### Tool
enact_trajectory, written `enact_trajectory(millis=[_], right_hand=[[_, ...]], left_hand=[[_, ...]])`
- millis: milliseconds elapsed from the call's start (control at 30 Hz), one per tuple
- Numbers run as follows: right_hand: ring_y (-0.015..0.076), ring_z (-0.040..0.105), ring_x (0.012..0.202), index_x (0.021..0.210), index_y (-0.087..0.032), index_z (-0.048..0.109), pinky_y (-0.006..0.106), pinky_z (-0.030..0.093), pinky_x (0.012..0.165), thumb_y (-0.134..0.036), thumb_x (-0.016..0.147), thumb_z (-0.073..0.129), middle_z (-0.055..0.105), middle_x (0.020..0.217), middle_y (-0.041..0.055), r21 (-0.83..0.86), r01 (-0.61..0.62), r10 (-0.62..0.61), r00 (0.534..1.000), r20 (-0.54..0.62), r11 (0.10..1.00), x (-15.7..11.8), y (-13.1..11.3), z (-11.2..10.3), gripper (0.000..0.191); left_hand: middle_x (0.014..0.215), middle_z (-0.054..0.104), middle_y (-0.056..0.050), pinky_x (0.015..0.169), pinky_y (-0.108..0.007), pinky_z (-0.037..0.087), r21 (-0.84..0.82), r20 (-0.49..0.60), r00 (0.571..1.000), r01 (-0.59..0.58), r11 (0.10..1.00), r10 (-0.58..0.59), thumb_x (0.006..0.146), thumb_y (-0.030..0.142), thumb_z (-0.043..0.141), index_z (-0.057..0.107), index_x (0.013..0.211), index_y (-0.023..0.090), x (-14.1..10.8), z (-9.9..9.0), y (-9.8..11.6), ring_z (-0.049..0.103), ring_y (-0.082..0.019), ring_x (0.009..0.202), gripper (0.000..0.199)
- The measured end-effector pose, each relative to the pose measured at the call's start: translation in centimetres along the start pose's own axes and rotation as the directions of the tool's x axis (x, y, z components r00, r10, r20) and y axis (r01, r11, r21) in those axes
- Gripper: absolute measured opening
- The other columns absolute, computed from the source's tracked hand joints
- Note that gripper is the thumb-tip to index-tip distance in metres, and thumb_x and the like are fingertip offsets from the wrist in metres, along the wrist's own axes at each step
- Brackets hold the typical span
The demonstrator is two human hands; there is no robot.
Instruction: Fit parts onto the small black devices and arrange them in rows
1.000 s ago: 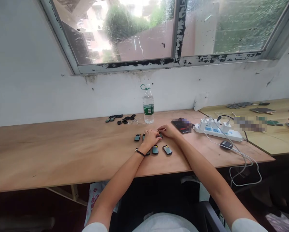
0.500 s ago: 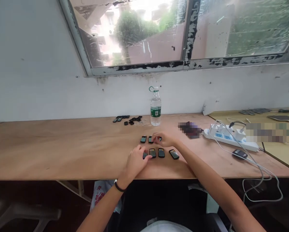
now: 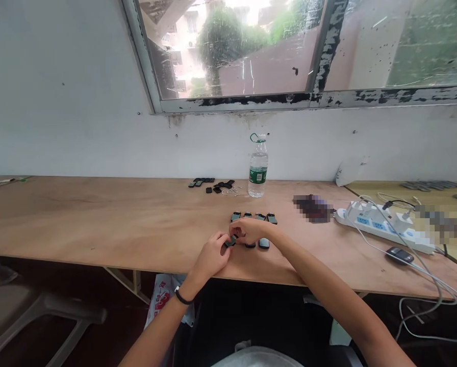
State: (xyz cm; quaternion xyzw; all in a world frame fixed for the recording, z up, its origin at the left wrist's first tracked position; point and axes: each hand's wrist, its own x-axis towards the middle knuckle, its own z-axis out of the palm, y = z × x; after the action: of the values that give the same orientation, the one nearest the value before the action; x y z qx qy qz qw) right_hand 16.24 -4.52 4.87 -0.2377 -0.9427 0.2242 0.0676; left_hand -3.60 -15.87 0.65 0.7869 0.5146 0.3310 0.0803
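Observation:
Both of my hands are on one small black rectangular piece with a grey-green face [image 3: 230, 241], tilted at the left end of the front row. My left hand [image 3: 212, 254] grips its left side between thumb and fingers. My right hand [image 3: 248, 231] reaches across from the right, its fingers pinched at the piece's upper right edge. Beneath my right hand, a similar piece [image 3: 250, 245] is partly covered. Another front piece [image 3: 264, 243] lies just right of it. Behind my hands is a row of several like pieces, the rightmost [image 3: 272, 218] lying fully in view.
A water bottle [image 3: 257, 176] stands near the wall. Left of it lie black parts [image 3: 224, 184] and small pale bits [image 3: 232, 191]. To the right are a blurred dark item [image 3: 313, 208], a white power strip [image 3: 385, 227] with cables, and a black mouse-like object [image 3: 400, 256].
My right hand has come from the back row to the front-left piece, which is now tilted. The slanted piece at the front right is gone from there. The view has shifted.

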Motion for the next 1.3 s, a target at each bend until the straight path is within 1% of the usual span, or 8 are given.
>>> enact_trajectory(millis=[300, 500, 700, 800, 900, 1067, 1200, 1300], right_hand=[[0.0118, 0.052, 0.067, 0.096, -0.019, 0.057, 0.023, 0.037, 0.057, -0.017, 0.074, 0.075, 0.061, 0.084, -0.0011, 0.131, -0.019, 0.018, 1.0, 0.005, 0.991, 0.5, 0.6, 0.6, 0.028], [0.012, 0.05, 0.065, 0.094, -0.019, 0.053, 0.024, 0.037, 0.056, -0.017, 0.074, 0.077, 0.056, 0.08, -0.003, 0.159, 0.002, 0.004, 0.999, -0.038, 0.987, 0.1, -0.3, 0.3, 0.031], [0.0128, 0.058, 0.07, 0.095, -0.017, 0.065, 0.023, 0.043, 0.062, -0.015, 0.085, 0.068, 0.067, 0.084, 0.0011, 0.202, 0.113, -0.089, 0.988, -0.124, 0.973, 0.0, -0.2, 0.6, 0.011], [0.0135, 0.061, 0.072, 0.095, -0.018, 0.072, 0.022, 0.044, 0.062, -0.012, 0.086, 0.065, 0.073, 0.088, 0.0027, 0.182, 0.059, -0.034, 0.99, -0.138, 0.982, -0.2, 0.1, 0.6, 0.013], [0.014, 0.062, 0.073, 0.099, -0.019, 0.076, 0.023, 0.045, 0.062, -0.019, 0.088, 0.068, 0.074, 0.089, 0.0032, 0.181, 0.007, 0.02, 0.988, -0.15, 0.983, -0.4, 0.3, 0.5, 0.014], [0.0149, 0.064, 0.078, 0.101, -0.02, 0.08, 0.024, 0.048, 0.067, -0.026, 0.09, 0.069, 0.077, 0.096, 0.0042, 0.154, 0.012, 0.004, 0.995, -0.102, 0.988, -0.7, 0.4, 0.5, 0.016], [0.0162, 0.066, 0.077, 0.099, -0.02, 0.078, 0.024, 0.048, 0.066, -0.031, 0.093, 0.069, 0.077, 0.091, 0.0042, 0.157, -0.055, 0.085, 0.978, -0.19, 0.986, -0.7, 0.4, 0.4, 0.015], [0.0162, 0.065, 0.074, 0.097, -0.019, 0.077, 0.024, 0.047, 0.065, -0.027, 0.094, 0.069, 0.076, 0.088, 0.0048, 0.093, -0.142, 0.161, 0.954, -0.251, 0.985, -0.7, 0.7, 0.1, 0.012]], left_hand=[[0.104, 0.069, -0.004, 0.09, -0.036, 0.055, -0.021, -0.035, 0.999, -0.01, 1.0, 0.009, 0.09, 0.009, 0.068, 0.069, 0.095, 0.023, -0.2, 0.3, -0.5, 0.066, -0.023, 0.1, 0.015], [0.103, 0.07, -0.004, 0.089, -0.036, 0.054, -0.037, -0.017, 1.0, 0.008, 0.999, -0.009, 0.091, 0.01, 0.07, 0.07, 0.094, 0.022, -0.1, 0.1, -0.5, 0.066, -0.023, 0.1, 0.013], [0.105, 0.07, -0.004, 0.091, -0.036, 0.054, -0.048, 0.001, 1.0, 0.026, 0.999, -0.026, 0.092, 0.015, 0.074, 0.072, 0.098, 0.023, 0.0, 0.3, -0.7, 0.067, -0.024, 0.101, 0.009], [0.105, 0.07, -0.003, 0.089, -0.035, 0.055, -0.07, 0.003, 0.999, 0.037, 0.997, -0.037, 0.091, 0.02, 0.076, 0.073, 0.099, 0.023, -0.1, 0.3, -0.7, 0.068, -0.022, 0.098, 0.009], [0.105, 0.07, -0.003, 0.089, -0.035, 0.056, -0.088, 0.011, 0.999, 0.032, 0.996, -0.031, 0.09, 0.021, 0.077, 0.075, 0.097, 0.024, -0.1, 0.2, -0.6, 0.069, -0.021, 0.095, 0.009], [0.106, 0.07, -0.003, 0.092, -0.035, 0.057, -0.126, 0.016, 1.0, 0.009, 0.992, -0.007, 0.091, 0.02, 0.075, 0.076, 0.098, 0.024, 0.0, 0.1, -0.4, 0.069, -0.021, 0.096, 0.009], [0.106, 0.07, -0.004, 0.092, -0.035, 0.057, -0.123, 0.023, 1.0, -0.005, 0.992, 0.008, 0.092, 0.021, 0.073, 0.077, 0.098, 0.025, 0.0, 0.1, -0.3, 0.069, -0.021, 0.096, 0.008], [0.107, 0.07, -0.003, 0.094, -0.035, 0.057, -0.14, 0.034, 0.999, -0.002, 0.99, 0.006, 0.093, 0.021, 0.073, 0.077, 0.1, 0.024, 0.0, 0.0, -0.1, 0.069, -0.021, 0.098, 0.009]])
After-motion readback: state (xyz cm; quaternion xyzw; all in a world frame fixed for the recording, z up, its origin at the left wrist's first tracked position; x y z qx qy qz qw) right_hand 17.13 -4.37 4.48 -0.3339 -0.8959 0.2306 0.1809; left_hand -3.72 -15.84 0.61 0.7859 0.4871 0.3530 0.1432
